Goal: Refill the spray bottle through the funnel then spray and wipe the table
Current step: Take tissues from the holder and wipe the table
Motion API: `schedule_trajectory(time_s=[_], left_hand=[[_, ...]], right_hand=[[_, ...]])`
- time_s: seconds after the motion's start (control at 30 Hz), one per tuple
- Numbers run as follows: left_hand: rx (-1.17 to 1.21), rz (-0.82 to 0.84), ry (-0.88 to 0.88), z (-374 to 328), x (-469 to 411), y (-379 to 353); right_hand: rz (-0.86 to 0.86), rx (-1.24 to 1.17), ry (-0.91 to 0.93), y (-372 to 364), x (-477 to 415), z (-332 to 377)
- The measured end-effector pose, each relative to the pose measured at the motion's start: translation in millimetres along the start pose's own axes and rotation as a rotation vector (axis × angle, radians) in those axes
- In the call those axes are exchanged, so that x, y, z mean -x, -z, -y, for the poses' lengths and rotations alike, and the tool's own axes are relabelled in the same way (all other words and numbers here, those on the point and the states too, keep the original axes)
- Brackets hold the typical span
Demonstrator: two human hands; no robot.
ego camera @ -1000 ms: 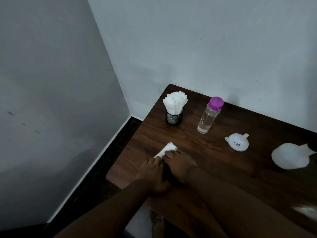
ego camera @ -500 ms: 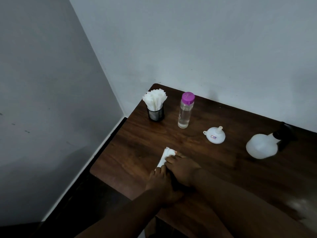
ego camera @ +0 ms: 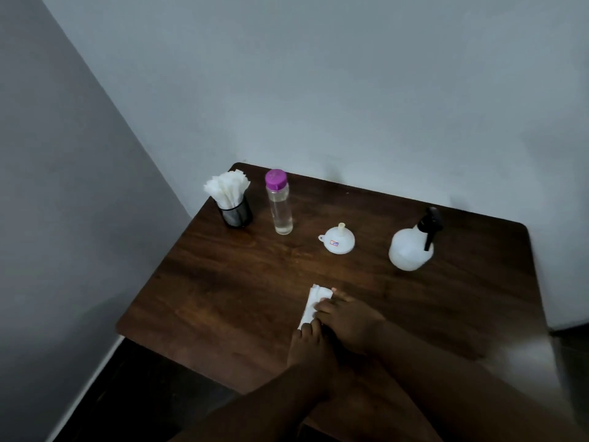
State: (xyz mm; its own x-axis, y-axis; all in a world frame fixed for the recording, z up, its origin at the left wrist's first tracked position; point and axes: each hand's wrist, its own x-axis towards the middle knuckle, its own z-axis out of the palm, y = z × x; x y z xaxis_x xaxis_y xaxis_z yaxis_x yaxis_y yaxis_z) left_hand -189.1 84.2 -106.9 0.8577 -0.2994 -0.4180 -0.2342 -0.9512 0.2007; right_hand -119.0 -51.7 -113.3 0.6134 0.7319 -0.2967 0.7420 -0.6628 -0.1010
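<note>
you had your left hand and right hand pressed flat on the tissue, fingers straight, gripping nothing. spray bottle stood far right on the table, funnel mouth-down near it.

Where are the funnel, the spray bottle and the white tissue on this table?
funnel [ego camera: 337, 242], head view, on its wide white cone.
spray bottle [ego camera: 408, 250], head view, on its round white body.
tissue [ego camera: 319, 294], head view, on its uncovered far end.

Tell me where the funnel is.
In the head view the funnel sits spout-up on the table, between the purple-capped bottle to its left and the spray bottle to its right, touching neither.
</note>
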Motion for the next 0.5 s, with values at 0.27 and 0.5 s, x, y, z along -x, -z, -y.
schedule_trajectory(time_s=[0.27,0.5], left_hand=[[-0.162,0.030,-0.117,-69,-15,-34],[-0.121,0.077,-0.210,-127,-20,-30]], right_hand=[[0.013,0.021,-0.075,-28,74,-34],[0.074,0.050,-0.161,-39,132,-62]])
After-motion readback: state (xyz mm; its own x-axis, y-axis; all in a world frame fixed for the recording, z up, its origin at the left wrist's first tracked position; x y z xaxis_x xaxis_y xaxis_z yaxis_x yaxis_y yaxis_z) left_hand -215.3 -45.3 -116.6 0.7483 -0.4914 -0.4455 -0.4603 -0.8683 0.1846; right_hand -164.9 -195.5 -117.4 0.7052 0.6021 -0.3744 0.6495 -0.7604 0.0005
